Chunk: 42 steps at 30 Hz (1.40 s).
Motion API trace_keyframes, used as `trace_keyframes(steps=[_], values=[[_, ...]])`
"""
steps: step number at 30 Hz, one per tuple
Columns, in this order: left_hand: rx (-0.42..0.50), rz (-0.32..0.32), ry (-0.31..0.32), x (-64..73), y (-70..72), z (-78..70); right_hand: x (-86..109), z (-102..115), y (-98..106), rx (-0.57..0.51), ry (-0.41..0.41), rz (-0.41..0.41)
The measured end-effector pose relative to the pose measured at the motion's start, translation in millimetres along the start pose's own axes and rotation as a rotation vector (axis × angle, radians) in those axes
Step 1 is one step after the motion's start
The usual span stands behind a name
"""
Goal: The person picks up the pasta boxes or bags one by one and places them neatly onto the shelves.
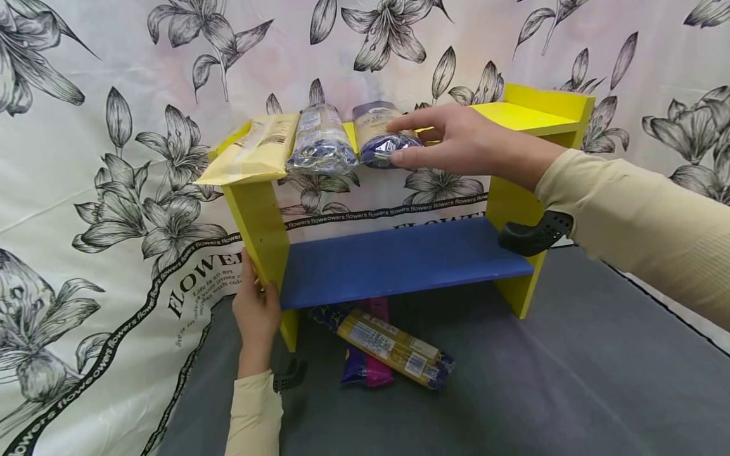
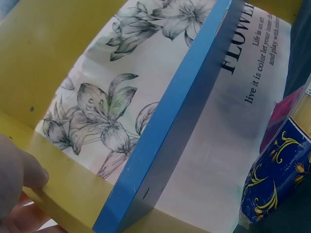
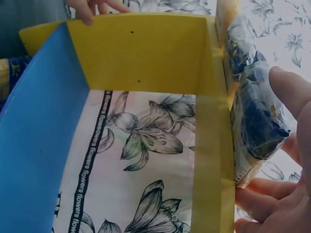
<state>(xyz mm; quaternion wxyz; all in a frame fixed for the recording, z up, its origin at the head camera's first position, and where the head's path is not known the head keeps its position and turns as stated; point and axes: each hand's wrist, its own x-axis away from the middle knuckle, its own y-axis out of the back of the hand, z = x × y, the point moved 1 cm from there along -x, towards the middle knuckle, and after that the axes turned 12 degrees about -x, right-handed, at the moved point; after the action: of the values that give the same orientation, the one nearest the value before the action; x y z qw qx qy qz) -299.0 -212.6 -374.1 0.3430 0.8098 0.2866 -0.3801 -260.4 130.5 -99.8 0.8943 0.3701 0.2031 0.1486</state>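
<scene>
A small rack has yellow side panels, a yellow top and a blue middle shelf (image 1: 399, 256). My left hand (image 1: 256, 313) grips the edge of its left side panel (image 1: 259, 228), thumb on one face and fingers on the other. On the top, my right hand (image 1: 450, 139) holds a bag of pasta (image 1: 376, 126) with blue ends, thumb at its front end. In the right wrist view, fingertips touch the side of this pasta bag (image 3: 257, 116). Left of it lie another clear-wrapped bag (image 1: 322, 139) and a pale yellow packet (image 1: 256, 149).
Under the blue shelf, a long pasta pack (image 1: 393, 345) lies slantwise across a pink and purple packet (image 1: 373, 370) on the grey surface (image 1: 570, 380). A flower-printed cloth (image 1: 142, 190) hangs close behind the rack. The top's raised yellow end (image 1: 550, 98) stands at the right.
</scene>
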Motion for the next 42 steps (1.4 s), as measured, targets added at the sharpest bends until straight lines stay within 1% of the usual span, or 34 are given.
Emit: trace_keyframes(steps=[6, 10, 15, 18, 21, 22, 24, 25, 27, 29, 33, 36, 38, 42], values=[[-0.007, -0.003, 0.001, 1.4, 0.3, 1.9, -2.9, -3.4, -3.2, -0.003, 0.015, -0.008], [-0.009, 0.004, 0.017, 3.5, 0.2, 3.9, -4.9, -6.4, -5.4, 0.004, 0.019, -0.005], [0.003, 0.011, 0.028, 6.1, -0.8, 6.4, 0.1, -10.3, -6.7, 0.001, -0.010, -0.006], [0.006, 0.003, 0.013, 7.1, -1.5, 6.9, 11.2, -16.2, -6.5, -0.049, -0.018, -0.071], [0.010, -0.025, -0.020, 5.8, -2.0, 7.1, 29.1, -27.8, -5.9, -0.101, 0.013, -0.168], [0.010, -0.036, -0.033, 4.8, -2.1, 7.2, 35.9, -33.1, -6.2, -0.100, 0.022, -0.196], [0.007, -0.054, -0.059, 2.2, -1.4, 7.0, 49.1, -46.0, -7.0, -0.096, 0.028, -0.217], [0.006, -0.061, -0.068, 0.9, -0.9, 6.7, 54.8, -53.6, -7.9, -0.084, 0.022, -0.213], [-0.001, -0.065, -0.072, -1.0, 0.6, 5.7, 65.2, -70.4, -11.2, -0.053, -0.001, -0.188], [-0.005, -0.069, -0.073, -1.9, 1.9, 4.7, 73.8, -88.6, -16.7, -0.028, -0.028, -0.139], [0.007, -0.067, -0.053, -1.2, 1.9, 4.1, 89.6, -128.4, -36.3, 0.017, -0.062, -0.030], [0.013, -0.055, -0.037, -0.7, 0.3, 4.3, 100.4, -156.2, -57.6, 0.028, -0.060, 0.064], [0.016, -0.047, -0.028, -0.7, -1.0, 4.7, 106.4, -170.9, -74.5, 0.012, -0.059, 0.132], [0.018, -0.037, -0.014, -0.9, -3.0, 5.8, 108.2, -191.6, -115.0, -0.039, -0.075, 0.267]])
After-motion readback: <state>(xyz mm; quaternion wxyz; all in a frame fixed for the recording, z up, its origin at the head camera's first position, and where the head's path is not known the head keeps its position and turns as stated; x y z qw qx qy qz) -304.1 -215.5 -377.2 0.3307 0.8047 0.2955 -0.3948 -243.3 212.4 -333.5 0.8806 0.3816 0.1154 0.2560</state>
